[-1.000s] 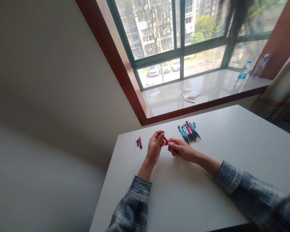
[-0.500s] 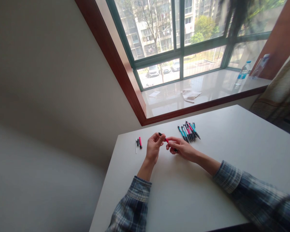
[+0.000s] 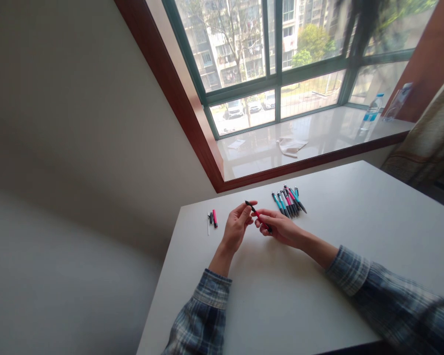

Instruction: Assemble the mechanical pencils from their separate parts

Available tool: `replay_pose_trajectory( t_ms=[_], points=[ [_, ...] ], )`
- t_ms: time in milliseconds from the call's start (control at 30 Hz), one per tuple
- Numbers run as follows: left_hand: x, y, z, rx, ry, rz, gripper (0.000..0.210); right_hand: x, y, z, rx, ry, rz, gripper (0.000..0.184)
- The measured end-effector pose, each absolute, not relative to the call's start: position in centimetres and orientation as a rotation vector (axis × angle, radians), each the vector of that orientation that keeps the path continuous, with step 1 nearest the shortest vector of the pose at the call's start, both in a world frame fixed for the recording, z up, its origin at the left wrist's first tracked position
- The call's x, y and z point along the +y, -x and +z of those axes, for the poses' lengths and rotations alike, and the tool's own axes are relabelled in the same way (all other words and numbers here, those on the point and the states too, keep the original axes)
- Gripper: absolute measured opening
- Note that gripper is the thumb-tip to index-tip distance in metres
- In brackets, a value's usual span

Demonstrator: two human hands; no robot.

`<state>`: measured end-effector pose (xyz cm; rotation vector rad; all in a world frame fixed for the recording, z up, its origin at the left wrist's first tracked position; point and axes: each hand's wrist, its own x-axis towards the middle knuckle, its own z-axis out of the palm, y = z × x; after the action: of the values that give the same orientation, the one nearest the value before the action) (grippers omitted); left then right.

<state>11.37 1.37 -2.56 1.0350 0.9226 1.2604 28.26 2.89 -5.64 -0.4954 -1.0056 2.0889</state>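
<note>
A red pen with black ends point(image 3: 258, 215) is held slanted between my two hands above the white table. My right hand point(image 3: 277, 228) grips its lower part between thumb and fingers. Around the upper black end, my left hand point(image 3: 237, 224) has its thumb and fingers closed, with the tip sticking out past the thumb. Part of the barrel is covered by fingers. Just beyond my right hand lies a row of several pens point(image 3: 289, 201) in turquoise, pink and black.
Left of my hands lie a pink pen barrel point(image 3: 215, 218), a small black piece point(image 3: 211, 217) and a thin white refill point(image 3: 208, 224). The white table point(image 3: 281, 296) meets the wall under a window sill, where a cloth point(image 3: 291, 146) and a water bottle point(image 3: 372, 112) stand out.
My left fingers have shifted on the pen's upper end, the index finger now stretching behind it. More of the pen shows between the hands. The right hand stays nearly in place.
</note>
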Motion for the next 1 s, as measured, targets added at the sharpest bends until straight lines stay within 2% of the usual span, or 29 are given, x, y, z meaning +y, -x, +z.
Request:
replay_pose_trajectory(
  t_ms=[133, 467, 633, 900, 1000],
  points=[
    [1.6, -11.1, -2.7, 0.959, -0.983, 1.424, 0.033, 2.9, -28.4, -5.9, -1.064, 0.501, 2.093, 0.04],
    [1.5, -10.9, -2.2, 0.948, -1.001, 1.4, 0.038, 2.6, -28.4, -5.8, -1.18, 0.503, 2.039, 0.043],
    [1.5, -10.8, -2.1, 0.938, -1.01, 1.393, 0.039, 2.6, -28.3, -5.5, -1.263, 0.541, 1.945, 0.031],
    [1.5, -10.6, -1.5, 0.787, -0.832, 1.498, 0.032, 2.8, -28.3, -6.0, -1.281, 0.563, 1.926, 0.034],
    [1.6, -10.5, -1.1, 0.712, -0.758, 1.525, 0.021, 2.8, -28.3, -6.0, -1.26, 0.572, 1.925, 0.032]
  ],
)
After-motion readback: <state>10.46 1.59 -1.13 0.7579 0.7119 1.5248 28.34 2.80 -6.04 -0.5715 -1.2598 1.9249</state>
